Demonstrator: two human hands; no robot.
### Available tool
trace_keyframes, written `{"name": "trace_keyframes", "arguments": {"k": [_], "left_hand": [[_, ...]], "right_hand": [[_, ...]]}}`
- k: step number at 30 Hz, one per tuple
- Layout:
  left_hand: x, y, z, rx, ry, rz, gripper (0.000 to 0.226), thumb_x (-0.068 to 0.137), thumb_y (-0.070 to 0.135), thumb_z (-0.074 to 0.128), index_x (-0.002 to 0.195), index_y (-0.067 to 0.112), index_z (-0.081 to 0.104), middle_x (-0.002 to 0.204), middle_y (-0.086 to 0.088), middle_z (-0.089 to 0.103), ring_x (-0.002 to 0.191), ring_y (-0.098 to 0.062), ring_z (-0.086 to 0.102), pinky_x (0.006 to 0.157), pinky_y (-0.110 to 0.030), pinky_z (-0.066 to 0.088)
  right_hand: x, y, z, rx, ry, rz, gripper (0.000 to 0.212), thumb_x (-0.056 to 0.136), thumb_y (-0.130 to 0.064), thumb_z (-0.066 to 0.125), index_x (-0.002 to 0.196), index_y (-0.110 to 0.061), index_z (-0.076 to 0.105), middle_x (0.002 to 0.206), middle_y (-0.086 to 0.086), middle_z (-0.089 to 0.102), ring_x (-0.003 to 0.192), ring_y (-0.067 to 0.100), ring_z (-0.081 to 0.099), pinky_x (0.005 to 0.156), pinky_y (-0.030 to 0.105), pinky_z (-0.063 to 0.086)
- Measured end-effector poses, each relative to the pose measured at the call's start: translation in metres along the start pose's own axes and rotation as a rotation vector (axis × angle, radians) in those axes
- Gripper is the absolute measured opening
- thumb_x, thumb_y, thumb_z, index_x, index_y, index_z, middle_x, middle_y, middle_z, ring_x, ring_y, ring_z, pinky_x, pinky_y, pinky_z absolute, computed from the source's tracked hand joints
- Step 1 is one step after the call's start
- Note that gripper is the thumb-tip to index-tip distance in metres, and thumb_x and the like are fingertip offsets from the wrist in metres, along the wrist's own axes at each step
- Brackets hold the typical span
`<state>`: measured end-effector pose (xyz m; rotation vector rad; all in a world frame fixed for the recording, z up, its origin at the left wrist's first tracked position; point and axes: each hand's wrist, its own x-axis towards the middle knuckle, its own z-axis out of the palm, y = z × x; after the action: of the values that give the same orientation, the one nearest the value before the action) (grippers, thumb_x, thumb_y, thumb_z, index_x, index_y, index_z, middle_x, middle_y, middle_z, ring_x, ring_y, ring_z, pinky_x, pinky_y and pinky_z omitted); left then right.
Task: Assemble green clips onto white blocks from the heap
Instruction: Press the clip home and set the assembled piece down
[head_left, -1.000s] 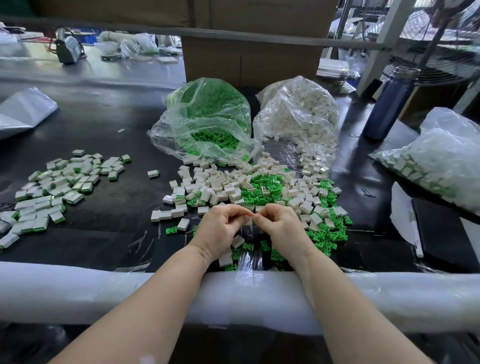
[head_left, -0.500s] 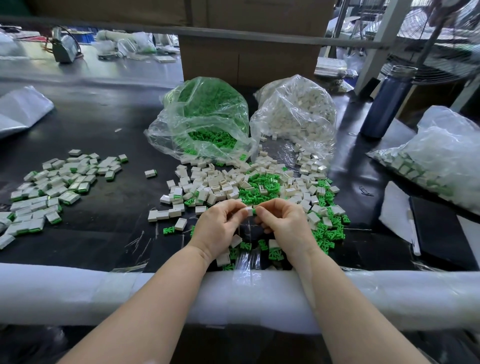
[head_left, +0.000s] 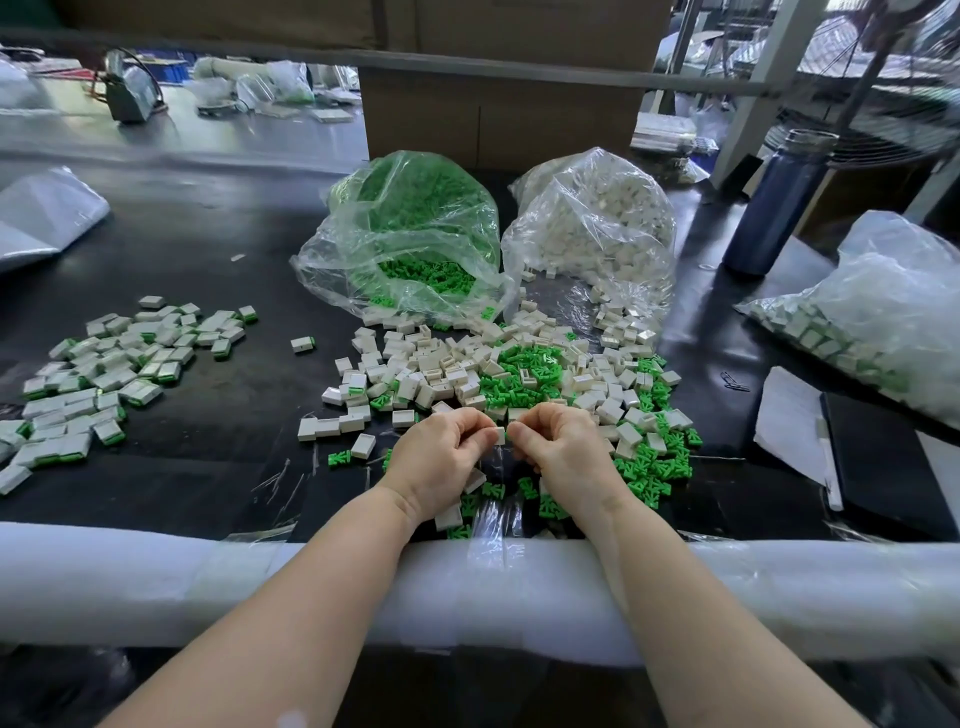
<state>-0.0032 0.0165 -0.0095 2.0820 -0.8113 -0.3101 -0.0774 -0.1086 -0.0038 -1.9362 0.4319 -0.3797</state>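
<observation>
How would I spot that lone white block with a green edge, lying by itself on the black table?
Start at the clear plastic bag of green clips at the back of the black table. Look just in front of its left corner, toward the spread of finished pieces on the left. The lone white block with a green edge lies in the gap between, touching nothing.

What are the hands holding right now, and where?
Left hand pinches a white block by its left end; right hand pinches its right side. Any clip there is hidden.

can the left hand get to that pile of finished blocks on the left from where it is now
Probably yes: bare black table lies between the left hand and the finished pile, nothing in between, though it now pinches a white block.
</observation>
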Motion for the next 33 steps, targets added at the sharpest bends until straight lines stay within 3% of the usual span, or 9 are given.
{"name": "trace_keyframes", "arguments": {"k": [3, 7, 10, 13, 16, 23, 29, 33], "left_hand": [[-0.0008, -0.0005, 0.0002, 0.019, -0.002, 0.0, 0.013, 0.092, 0.026, 0.054, 0.085, 0.023, 0.065, 0.08, -0.004, 0.067, 0.078, -0.026, 0.06, 0.077, -0.045, 0.05], [-0.0005, -0.0009, 0.0024, 0.002, 0.04, 0.02, 0.012, 0.092, 0.029, 0.055, 0.09, 0.024, 0.065, 0.08, -0.004, 0.067, 0.078, -0.024, 0.061, 0.077, -0.044, 0.05], [0.0012, -0.0011, 0.0044, -0.03, 0.06, 0.047, 0.011, 0.091, 0.026, 0.056, 0.099, 0.024, 0.064, 0.085, -0.003, 0.068, 0.081, -0.023, 0.063, 0.079, -0.042, 0.05], [0.0008, -0.0014, 0.0046, -0.079, 0.062, 0.077, 0.015, 0.085, 0.026, 0.064, 0.099, 0.027, 0.057, 0.082, 0.002, 0.064, 0.069, -0.018, 0.058, 0.074, -0.041, 0.052], [0.0004, -0.0029, 0.0049, 0.018, 0.068, 0.096, 0.022, 0.079, 0.03, 0.072, 0.094, 0.026, 0.056, 0.081, 0.008, 0.06, 0.06, -0.008, 0.048, 0.066, -0.033, 0.049], [0.0021, -0.0036, 0.0039, -0.025, 0.083, 0.065, 0.017, 0.087, 0.027, 0.061, 0.099, 0.016, 0.068, 0.095, -0.002, 0.067, 0.09, -0.018, 0.061, 0.085, -0.038, 0.049], [0.0019, -0.002, 0.0026, -0.047, 0.062, 0.048, 0.018, 0.088, 0.023, 0.061, 0.101, 0.014, 0.07, 0.095, -0.006, 0.067, 0.092, -0.021, 0.061, 0.088, -0.04, 0.048], [-0.0005, -0.0003, 0.0016, -0.036, 0.041, 0.039, 0.014, 0.088, 0.021, 0.062, 0.094, 0.013, 0.072, 0.083, 0.001, 0.066, 0.087, -0.019, 0.062, 0.085, -0.039, 0.049]], "right_hand": [[-0.0007, -0.0005, -0.0003, -0.016, -0.017, 0.005, 0.023, 0.088, -0.011, 0.062, 0.066, -0.017, 0.059, 0.057, -0.007, 0.056, 0.054, 0.006, 0.051, 0.061, 0.027, 0.044], [-0.0012, -0.0002, 0.0004, -0.036, 0.009, -0.036, 0.013, 0.089, -0.013, 0.061, 0.076, -0.014, 0.06, 0.067, -0.003, 0.058, 0.063, 0.01, 0.052, 0.062, 0.024, 0.045], [-0.0013, -0.0001, -0.0005, 0.134, 0.038, -0.022, 0.006, 0.087, -0.005, 0.061, 0.087, -0.011, 0.061, 0.068, 0.006, 0.06, 0.059, 0.011, 0.056, 0.057, 0.022, 0.047], [-0.0019, 0.0003, -0.0018, 0.225, 0.042, -0.009, 0.007, 0.085, 0.0, 0.062, 0.084, -0.007, 0.062, 0.068, 0.008, 0.063, 0.053, 0.003, 0.059, 0.05, 0.013, 0.045], [-0.002, 0.0003, -0.0029, 0.235, 0.034, -0.01, 0.009, 0.085, -0.001, 0.063, 0.08, -0.009, 0.064, 0.067, 0.003, 0.065, 0.053, -0.002, 0.059, 0.05, 0.011, 0.045], [-0.0038, -0.0008, -0.0053, 0.27, -0.014, -0.029, 0.011, 0.085, -0.002, 0.064, 0.077, -0.01, 0.064, 0.066, 0.001, 0.065, 0.053, -0.003, 0.058, 0.051, 0.011, 0.046], [-0.0016, -0.0004, -0.0022, 0.147, 0.008, -0.011, 0.017, 0.087, -0.007, 0.063, 0.073, -0.017, 0.062, 0.068, 0.001, 0.064, 0.051, -0.003, 0.055, 0.051, 0.011, 0.044], [-0.0026, -0.0014, -0.0021, 0.065, -0.009, -0.026, 0.023, 0.087, -0.005, 0.063, 0.068, -0.018, 0.06, 0.061, -0.002, 0.063, 0.052, 0.0, 0.058, 0.054, 0.011, 0.045]]}}
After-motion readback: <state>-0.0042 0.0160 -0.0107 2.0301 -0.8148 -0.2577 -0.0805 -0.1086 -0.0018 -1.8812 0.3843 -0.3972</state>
